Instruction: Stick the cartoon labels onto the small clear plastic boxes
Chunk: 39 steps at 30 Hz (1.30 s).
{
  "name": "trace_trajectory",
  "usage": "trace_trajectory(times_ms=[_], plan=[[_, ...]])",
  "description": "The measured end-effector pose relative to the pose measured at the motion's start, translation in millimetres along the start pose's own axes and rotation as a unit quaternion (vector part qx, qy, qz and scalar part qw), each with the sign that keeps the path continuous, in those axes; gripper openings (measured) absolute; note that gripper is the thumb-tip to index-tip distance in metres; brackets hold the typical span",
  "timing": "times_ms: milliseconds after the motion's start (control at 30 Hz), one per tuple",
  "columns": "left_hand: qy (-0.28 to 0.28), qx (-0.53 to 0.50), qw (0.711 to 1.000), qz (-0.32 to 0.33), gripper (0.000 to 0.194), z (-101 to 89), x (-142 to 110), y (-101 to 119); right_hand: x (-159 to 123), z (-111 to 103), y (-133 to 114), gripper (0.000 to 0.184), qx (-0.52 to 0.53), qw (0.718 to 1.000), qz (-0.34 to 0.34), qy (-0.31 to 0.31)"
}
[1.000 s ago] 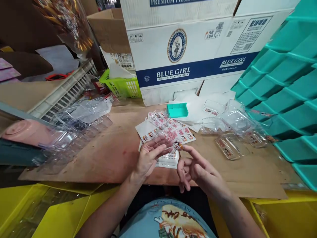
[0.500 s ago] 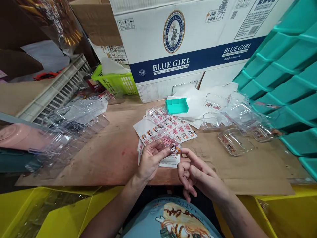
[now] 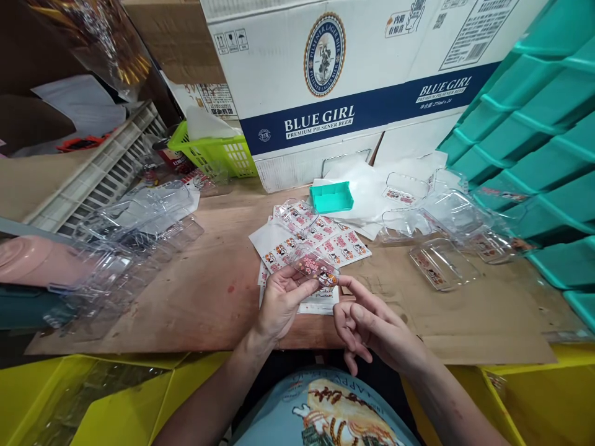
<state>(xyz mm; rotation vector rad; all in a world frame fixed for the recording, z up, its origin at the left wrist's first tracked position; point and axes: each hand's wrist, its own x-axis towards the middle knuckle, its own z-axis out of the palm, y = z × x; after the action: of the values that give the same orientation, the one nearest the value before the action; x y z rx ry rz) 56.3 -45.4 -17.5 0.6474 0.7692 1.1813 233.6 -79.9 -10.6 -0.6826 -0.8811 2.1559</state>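
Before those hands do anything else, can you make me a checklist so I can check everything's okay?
1. Left hand pinching the clear plastic case between thumb and fingers: ok.
2. Right hand close by, index fingertip at the case's right end: ok.
3. Printed sticker at that end lying completely flat: cannot tell, too small to see.
4. Sticker sheets nearby on the table: ok, below and beyond the hands.
5. Other clear cases on the right neatly stacked: not ok, they lie jumbled.
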Motion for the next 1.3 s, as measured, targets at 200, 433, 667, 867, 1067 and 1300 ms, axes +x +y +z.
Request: trace_trajectory(times_ms=[200, 433, 667, 867, 1067, 1300], plan=[[-0.006, 0.003, 1.0, 0.0, 0.027, -0.6, 1, 0, 1, -1, -2, 0.065, -0.019, 1.0, 0.008, 0.005], [-0.011, 0.005, 1.0, 0.013, 0.027, -2.2, 2, 0, 1, 5, -3, 0.068, -0.019, 0.999, 0.018, 0.041], [-0.002, 0.015, 1.0, 0.02, 0.029, -2.0, 1, -1, 2, 9, -3, 0.066, -0.027, 0.998, 0.011, 0.058], [0.013, 0.027, 0.999, 0.021, 0.03, -1.7, 0, 0, 4, 15, -4, 0.064, -0.071, 0.994, 0.0, 0.082], [0.021, 0.016, 1.0, 0.011, 0.03, -1.7, 0, 1, 8, 21, -8, 0.064, -0.077, 0.993, -0.003, 0.089], [0.062, -0.036, 0.997, 0.001, 0.018, -2.5, 0, 3, 8, 23, -9, 0.058, -0.096, 0.991, -0.003, 0.097]])
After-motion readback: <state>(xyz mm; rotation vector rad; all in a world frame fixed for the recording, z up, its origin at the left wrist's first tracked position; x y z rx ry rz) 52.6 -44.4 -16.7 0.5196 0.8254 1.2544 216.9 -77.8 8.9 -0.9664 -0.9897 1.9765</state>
